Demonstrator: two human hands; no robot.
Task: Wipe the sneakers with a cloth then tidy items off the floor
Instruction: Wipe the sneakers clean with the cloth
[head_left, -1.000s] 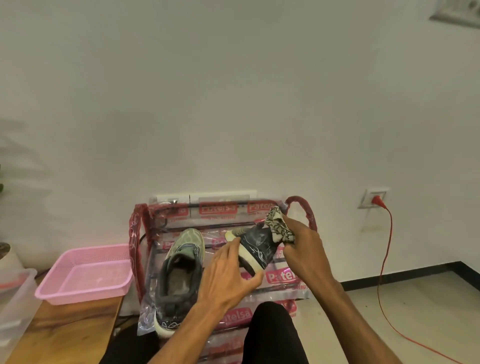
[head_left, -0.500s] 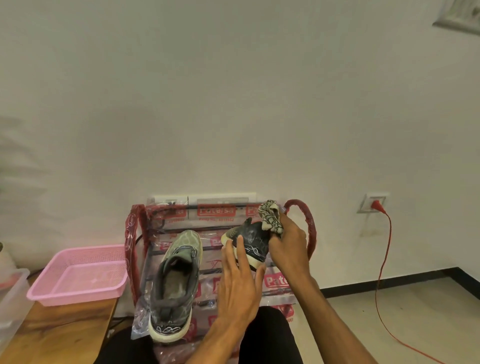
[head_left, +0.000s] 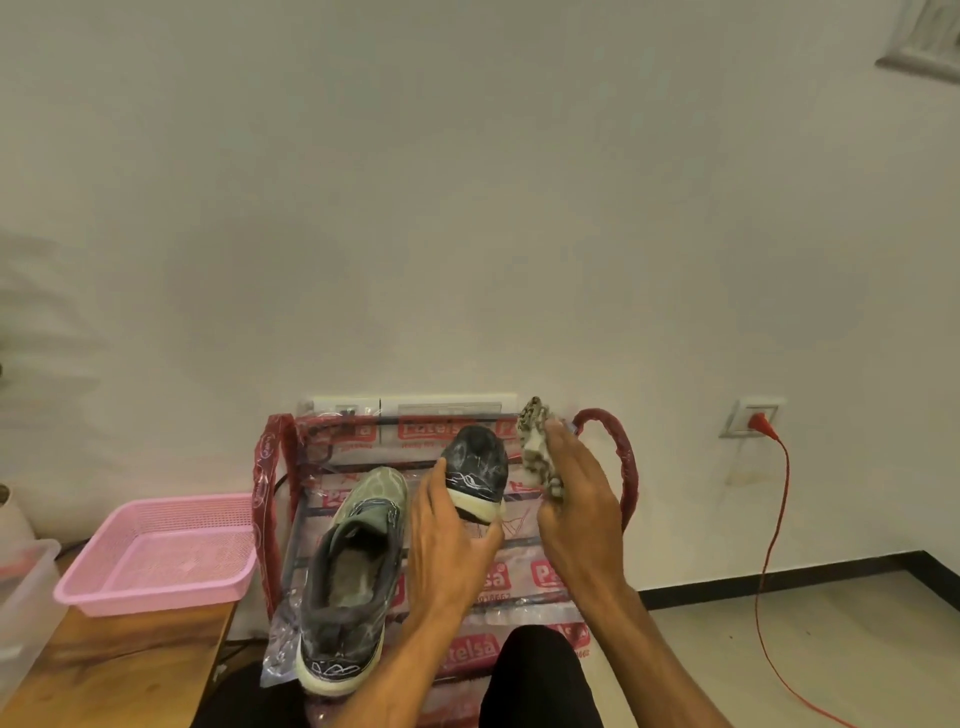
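Two sneakers are in play: the dark sneaker (head_left: 477, 465) stands on end in the left hand (head_left: 447, 535), its pale sole edge caught between the fingers on its left flank and the thumb curled under its lower rim, while the grey-green sneaker (head_left: 353, 571) lies just left of that hand's knuckles on the plastic-wrapped rack (head_left: 626, 467). A moment ago the cloth (head_left: 537, 452) was pressed onto the dark shoe's upper end. Now the right hand (head_left: 576, 504) has drawn it off, and the patterned wad sits bunched under the right fingers, just right of the shoe and seemingly clear of it. The shoe has also been turned, so a different face looks toward the cloth. I read this as a pause between strokes: the left fingers re-present the shoe and the right fingers look poised to return. Wiping seems midway and tidying not begun. A pink basket (head_left: 156, 551) waits well left of both hands.
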